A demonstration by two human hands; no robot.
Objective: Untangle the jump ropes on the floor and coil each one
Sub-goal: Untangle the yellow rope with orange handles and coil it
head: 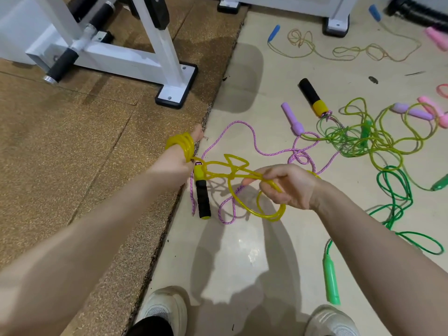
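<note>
A pale glossy floor (pixel 242 251) meets a brown speckled mat (pixel 72 141) along a ragged seam, and the person's two light shoes stand at the near edge.

The right hand (pixel 288 186) is curled, its fingers (pixel 269 192) pinching a strand of the yellow rope (pixel 232 170) where loose loops hang just below them. Across from those fingers, the left hand (pixel 178 161) has several yellow turns wound around it; its fingertips are mostly hidden by the coil, so I cannot tell whether they are spread or closed. One black and yellow handle (pixel 202 190) dangles below the left hand, between the two hands.

The stretch between the hands looks kinked. If the right fingers pull it tight, the kink will probably cinch into a knot rather than open.

Under the hands lies a pink rope (pixel 242 127), one loop running beneath the hanging yellow loops; a careless wrap could catch it and drag it into the coil.

Beyond the right fingers, the other black and yellow handle (pixel 312 97) lies at the edge of a green and yellow tangle (pixel 358 139). If the yellow rope's far end is buried there, winding on would tighten that heap.
</note>
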